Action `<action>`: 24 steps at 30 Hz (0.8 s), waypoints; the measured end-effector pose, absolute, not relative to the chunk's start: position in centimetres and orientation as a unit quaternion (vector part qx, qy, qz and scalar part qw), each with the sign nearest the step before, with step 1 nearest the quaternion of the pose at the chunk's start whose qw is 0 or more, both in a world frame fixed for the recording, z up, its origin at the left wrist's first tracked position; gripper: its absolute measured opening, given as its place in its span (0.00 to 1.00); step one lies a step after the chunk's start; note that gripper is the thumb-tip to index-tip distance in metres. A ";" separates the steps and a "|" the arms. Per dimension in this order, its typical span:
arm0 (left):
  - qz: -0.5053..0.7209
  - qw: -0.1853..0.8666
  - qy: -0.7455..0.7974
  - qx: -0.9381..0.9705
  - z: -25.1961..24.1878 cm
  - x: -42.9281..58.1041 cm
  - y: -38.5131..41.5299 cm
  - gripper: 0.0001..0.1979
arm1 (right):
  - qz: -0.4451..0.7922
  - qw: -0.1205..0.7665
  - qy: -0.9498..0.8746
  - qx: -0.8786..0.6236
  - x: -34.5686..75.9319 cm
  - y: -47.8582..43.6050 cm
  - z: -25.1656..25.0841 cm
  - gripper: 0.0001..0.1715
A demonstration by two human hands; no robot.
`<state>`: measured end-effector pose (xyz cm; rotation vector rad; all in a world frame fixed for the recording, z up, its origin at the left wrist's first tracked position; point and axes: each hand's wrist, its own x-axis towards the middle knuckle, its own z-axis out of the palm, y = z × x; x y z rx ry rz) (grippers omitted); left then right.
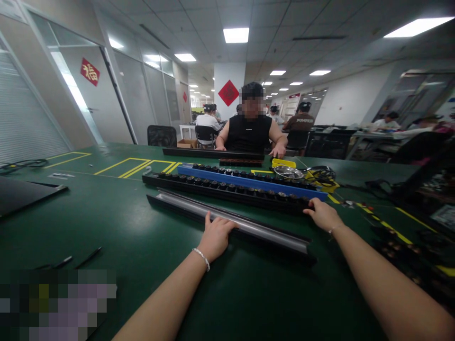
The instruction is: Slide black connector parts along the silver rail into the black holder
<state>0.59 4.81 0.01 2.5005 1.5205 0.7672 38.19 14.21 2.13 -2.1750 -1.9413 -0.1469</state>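
Fingers (223, 222) of the left hand (214, 237): spread apart, laid over the middle of the black channel (265, 230); from where I stand, I cannot tell whether they grip it. Fingers of the right hand (324, 217): bent inward, closed about the right-hand end of the black rail (213, 190).

Bracelets (202, 258): two, thin and pale, one on each wrist.

Black channel: one, long, open along the top, grey inside, lying aslant on the green tabletop (135, 232), before the person.

Black rail: one, long, just beyond the channel and apart from it, bearing a row of round dark parts.

Blue rail (249, 181): one, just behind the black rail, a similar row of parts along its far side.

Metal dish (288, 172): one, round, shallow, just beside a yellow tray (284, 163).

Cables (324, 174): one dark bundle, right of the dish.

Dark bar (209, 153): one, long, toward the far edge, before a seated co-worker (249, 135) in a black sleeveless top.

Dark panel (28, 196): one, flat, on the left of the tabletop.
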 end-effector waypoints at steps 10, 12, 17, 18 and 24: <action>0.292 0.046 0.524 0.799 -0.1 2.1 7.5 0.19 | -0.123 0.150 -0.678 -0.709 36.3 9.4 7.1 0.09; 0.326 0.076 0.529 0.780 0.2 2.4 7.9 0.17 | -0.133 0.162 -0.677 -0.706 35.6 8.1 7.8 0.09; 0.542 0.360 0.558 0.515 1.7 3.1 8.5 0.13 | -0.151 0.185 -0.672 -0.701 34.0 5.2 8.7 0.08; 0.579 0.446 0.543 0.413 2.1 3.4 8.7 0.12 | -0.157 0.188 -0.670 -0.701 33.7 4.7 8.8 0.08; 0.588 0.597 0.484 0.252 3.8 3.7 9.0 0.03 | -0.178 0.221 -0.651 -0.703 32.0 2.2 8.1 0.07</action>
